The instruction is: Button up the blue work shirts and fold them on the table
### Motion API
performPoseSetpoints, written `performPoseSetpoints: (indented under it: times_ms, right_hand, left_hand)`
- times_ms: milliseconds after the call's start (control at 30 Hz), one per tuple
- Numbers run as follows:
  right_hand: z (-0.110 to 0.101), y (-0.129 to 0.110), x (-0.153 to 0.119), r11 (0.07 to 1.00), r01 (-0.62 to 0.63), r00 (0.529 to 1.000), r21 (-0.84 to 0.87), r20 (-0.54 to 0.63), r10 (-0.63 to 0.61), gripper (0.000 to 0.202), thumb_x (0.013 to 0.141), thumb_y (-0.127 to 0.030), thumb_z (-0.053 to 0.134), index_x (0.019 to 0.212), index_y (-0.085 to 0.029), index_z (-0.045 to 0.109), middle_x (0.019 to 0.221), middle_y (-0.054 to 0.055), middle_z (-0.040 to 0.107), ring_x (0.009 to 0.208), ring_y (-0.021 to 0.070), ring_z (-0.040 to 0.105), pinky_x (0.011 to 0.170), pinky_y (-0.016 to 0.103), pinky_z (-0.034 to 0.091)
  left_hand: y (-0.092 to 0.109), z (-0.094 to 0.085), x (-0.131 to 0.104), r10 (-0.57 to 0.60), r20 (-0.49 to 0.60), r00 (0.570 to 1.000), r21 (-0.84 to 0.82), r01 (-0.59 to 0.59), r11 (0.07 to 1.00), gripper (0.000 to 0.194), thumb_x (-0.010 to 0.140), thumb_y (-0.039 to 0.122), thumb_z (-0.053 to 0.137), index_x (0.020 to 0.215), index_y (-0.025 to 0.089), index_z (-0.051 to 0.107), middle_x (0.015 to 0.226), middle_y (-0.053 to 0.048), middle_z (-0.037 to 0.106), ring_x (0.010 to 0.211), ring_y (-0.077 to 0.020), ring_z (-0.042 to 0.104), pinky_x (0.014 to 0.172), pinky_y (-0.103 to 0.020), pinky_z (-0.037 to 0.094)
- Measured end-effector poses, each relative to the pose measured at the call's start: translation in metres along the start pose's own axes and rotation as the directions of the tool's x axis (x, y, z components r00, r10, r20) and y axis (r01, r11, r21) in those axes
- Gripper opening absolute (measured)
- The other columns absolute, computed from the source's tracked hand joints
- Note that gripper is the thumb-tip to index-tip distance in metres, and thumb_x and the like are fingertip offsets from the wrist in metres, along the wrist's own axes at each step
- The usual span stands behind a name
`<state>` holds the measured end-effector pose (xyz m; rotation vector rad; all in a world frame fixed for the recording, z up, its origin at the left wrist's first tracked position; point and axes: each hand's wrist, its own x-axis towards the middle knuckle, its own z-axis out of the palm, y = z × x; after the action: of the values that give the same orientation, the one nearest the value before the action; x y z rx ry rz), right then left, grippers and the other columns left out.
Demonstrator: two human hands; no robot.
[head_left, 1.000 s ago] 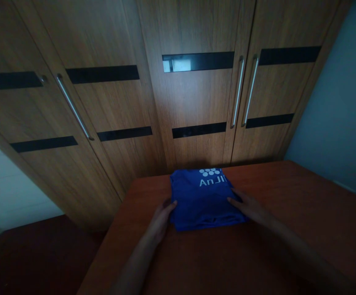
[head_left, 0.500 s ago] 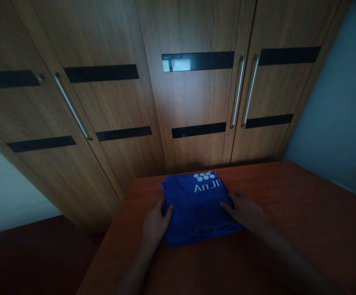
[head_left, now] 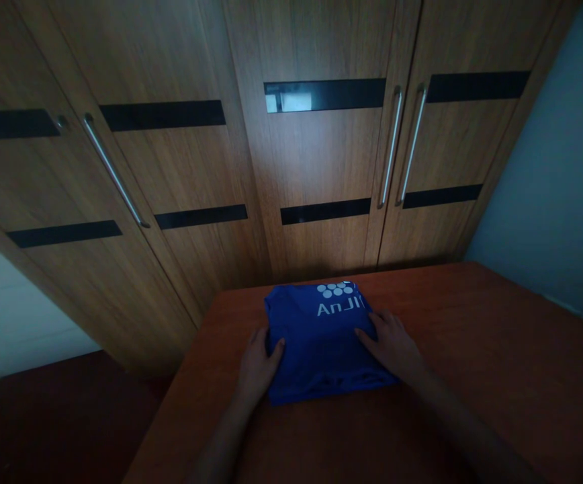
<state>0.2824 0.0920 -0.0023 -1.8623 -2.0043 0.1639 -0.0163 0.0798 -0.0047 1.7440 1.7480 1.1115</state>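
Observation:
A folded blue T-shirt (head_left: 316, 349) lies flat on the reddish-brown wooden table (head_left: 453, 336). White dots and mirrored-looking letters are printed near its far right corner. My left hand (head_left: 260, 363) grips its left edge, thumb on top and the other fingers along the side, partly hidden. On the opposite side, my right hand (head_left: 395, 343) has its thumb on the cloth and its fingers at the right edge. The near edge of the shirt shows loose, rumpled layers.
A wooden wardrobe (head_left: 316, 161) with dark strips and metal bar handles (head_left: 391, 148) stands right behind the table. A pale wall (head_left: 548, 202) is on the right. The table's left edge drops to a dark reddish surface (head_left: 70, 417).
My right hand has shifted a little to the left, pushing in the shirt's right side. The near left corner of the shirt has moved slightly left. My left hand stays at its edge.

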Motion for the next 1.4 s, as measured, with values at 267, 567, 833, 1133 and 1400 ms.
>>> performPoseSetpoints:
  times_ms: [267, 567, 833, 1133, 1400]
  right_hand:
    - [-0.001, -0.015, -0.007, 0.982, 0.066, 0.993, -0.174, -0.086, -0.082, 0.037, 0.089, -0.045, 0.042, 0.102, -0.016, 0.060, 0.107, 0.017, 0.057, 0.102, 0.0332, 0.051, 0.083, 0.045, 0.045]
    - [0.007, -0.001, -0.008, 0.992, 0.118, 0.992, -0.051, -0.030, -0.119, 0.049, 0.090, -0.041, 0.040, 0.123, -0.006, 0.050, 0.112, 0.022, 0.060, 0.105, 0.0337, 0.055, 0.089, 0.045, 0.043]
    - [0.000, 0.009, -0.013, 0.995, 0.020, 0.997, 0.102, 0.073, -0.028, 0.053, 0.089, -0.040, 0.041, 0.133, -0.011, 0.040, 0.119, 0.018, 0.060, 0.107, 0.0295, 0.058, 0.093, 0.042, 0.044]
    - [-0.020, -0.061, -0.015, 0.937, 0.212, 0.977, 0.279, -0.084, -0.196, 0.056, 0.088, -0.044, 0.045, 0.136, -0.016, 0.040, 0.127, 0.015, 0.055, 0.115, 0.0294, 0.052, 0.097, 0.043, 0.041]
    - [-0.013, -0.126, -0.010, 0.845, 0.055, 0.981, 0.531, 0.131, -0.146, 0.053, 0.085, -0.059, 0.047, 0.116, -0.016, 0.055, 0.110, 0.014, 0.066, 0.104, 0.0272, 0.061, 0.088, 0.038, 0.045]
  left_hand:
    - [0.011, -0.002, -0.002, 0.046, -0.135, 0.990, 0.046, -0.040, 0.998, 0.030, 0.073, 0.038, 0.063, 0.097, 0.021, 0.067, 0.108, -0.011, 0.059, 0.110, -0.0317, 0.052, 0.101, -0.043, 0.036]
    - [0.003, 0.001, 0.000, -0.174, 0.086, 0.981, -0.387, 0.194, 0.901, 0.037, 0.072, 0.044, 0.066, 0.099, 0.018, 0.064, 0.102, -0.012, 0.069, 0.097, -0.0287, 0.063, 0.090, -0.039, 0.045]
    - [0.018, -0.010, -0.006, -0.226, 0.454, 0.862, -0.714, 0.504, 0.485, 0.035, 0.077, 0.040, 0.061, 0.102, 0.016, 0.067, 0.098, -0.011, 0.072, 0.086, -0.0256, 0.068, 0.080, -0.037, 0.051]
    - [0.030, -0.008, -0.012, -0.205, 0.409, 0.889, -0.759, 0.456, 0.465, 0.067, 0.066, 0.012, 0.058, 0.132, 0.021, 0.050, 0.117, -0.009, 0.067, 0.082, -0.0186, 0.068, 0.071, -0.026, 0.051]
    - [0.036, -0.005, -0.024, -0.069, 0.562, 0.825, -0.750, 0.542, 0.379, 0.065, 0.074, 0.026, 0.068, 0.136, 0.026, 0.047, 0.125, -0.009, 0.062, 0.110, -0.0267, 0.060, 0.096, -0.038, 0.045]
